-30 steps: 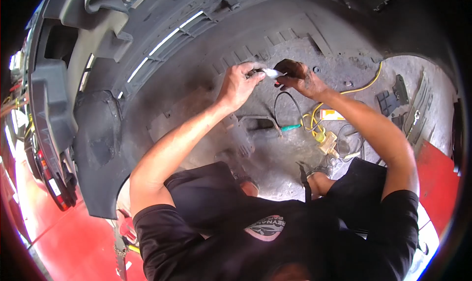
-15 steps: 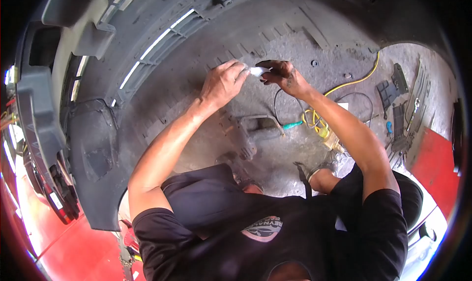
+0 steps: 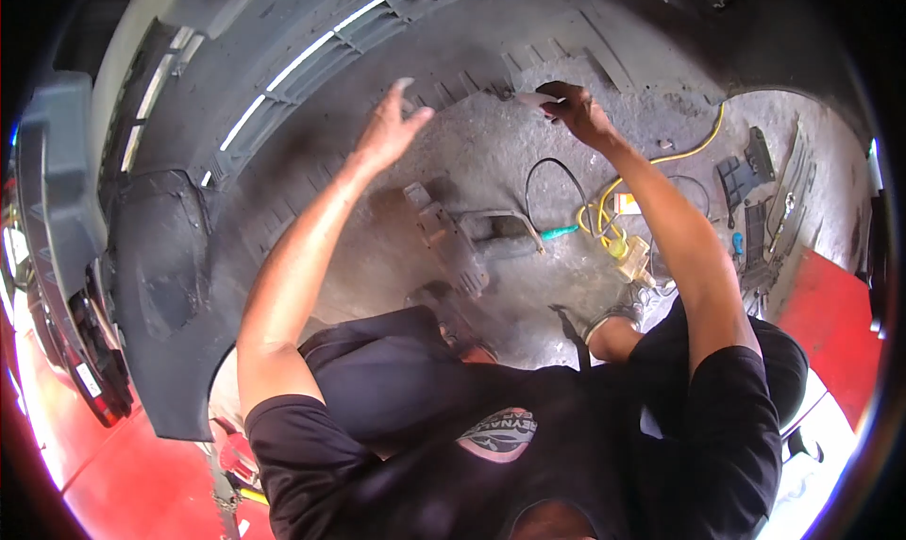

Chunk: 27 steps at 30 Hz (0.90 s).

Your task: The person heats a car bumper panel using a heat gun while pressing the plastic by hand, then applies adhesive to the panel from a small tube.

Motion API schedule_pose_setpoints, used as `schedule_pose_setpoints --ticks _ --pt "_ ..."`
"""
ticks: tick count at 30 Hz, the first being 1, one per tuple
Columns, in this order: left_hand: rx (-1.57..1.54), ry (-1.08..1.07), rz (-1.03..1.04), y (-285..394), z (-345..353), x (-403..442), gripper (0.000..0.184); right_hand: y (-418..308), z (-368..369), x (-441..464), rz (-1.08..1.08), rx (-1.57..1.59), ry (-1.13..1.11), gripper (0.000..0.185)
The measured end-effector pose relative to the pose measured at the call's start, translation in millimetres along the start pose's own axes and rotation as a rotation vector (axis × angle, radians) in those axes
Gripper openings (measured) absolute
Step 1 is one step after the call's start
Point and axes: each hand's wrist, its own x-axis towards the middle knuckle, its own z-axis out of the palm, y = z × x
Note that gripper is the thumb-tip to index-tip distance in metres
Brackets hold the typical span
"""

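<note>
My left hand (image 3: 387, 132) is raised in front of the large dark plastic car bumper (image 3: 311, 115), its thumb spread away from the fingers. Something small and pale (image 3: 404, 84) shows at its fingertips; whether it sticks there or is the fingertip in glare is unclear. My right hand (image 3: 580, 115), darkened with grime, pinches a thin white piece (image 3: 536, 98) that points left. What that piece is made of cannot be made out. Both hands are above the floor, apart from each other, near the bumper's slotted lower edge.
Below lie a yellow cord (image 3: 694, 151), a teal-handled tool (image 3: 559, 232), a dark bracket (image 3: 444, 233) and a yellowish power tool (image 3: 634, 260). Black plastic parts (image 3: 746, 172) and a blue-handled tool (image 3: 737, 244) lie right, beside a red panel (image 3: 830, 318).
My hands have come apart from the white piece they both held. The left has moved up and left; the right has shifted slightly right and up, keeping the white piece.
</note>
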Motion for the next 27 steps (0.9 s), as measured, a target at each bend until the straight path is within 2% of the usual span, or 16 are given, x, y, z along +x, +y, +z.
schedule_pose_setpoints --ticks 1,4,8,9,12,15,18,24,27 --pt "0.021 0.011 -0.032 -10.9 -5.4 -0.2 0.07 3.9 -5.1 3.5 0.082 -0.136 0.009 0.027" --pt "0.093 0.042 -0.078 -32.8 -19.3 -5.6 0.056 16.6 -11.1 11.1 0.067 -0.359 0.022 0.029" --pt "0.243 0.044 -0.062 -47.3 -41.3 -15.5 0.046 18.5 -8.4 18.4 -0.14 -0.569 0.094 0.031" --pt "0.263 0.044 -0.059 -51.6 -45.4 -15.9 0.045 1.7 -6.2 19.3 0.014 -0.583 0.05 0.03" --pt "0.303 0.085 -0.05 -67.1 -52.3 -15.3 0.043 12.9 -5.0 26.7 -0.184 -0.71 0.041 0.03" --pt "0.297 0.079 -0.085 -69.1 -58.6 -17.1 0.041 14.0 -2.3 29.4 -0.175 -0.713 0.046 0.03" --pt "0.302 0.087 -0.068 -73.8 -59.5 -17.5 0.04 14.6 -3.5 31.3 -0.271 -0.749 0.041 0.029" --pt "0.32 0.088 -0.048 -78.0 -60.1 -17.0 0.04 12.8 -2.6 36.4 -0.26 -0.803 0.021 0.029" --pt "0.324 0.091 -0.048 -78.5 -60.5 -17.2 0.04 20.6 -2.5 38.4 -0.34 -0.849 0.043 0.03"
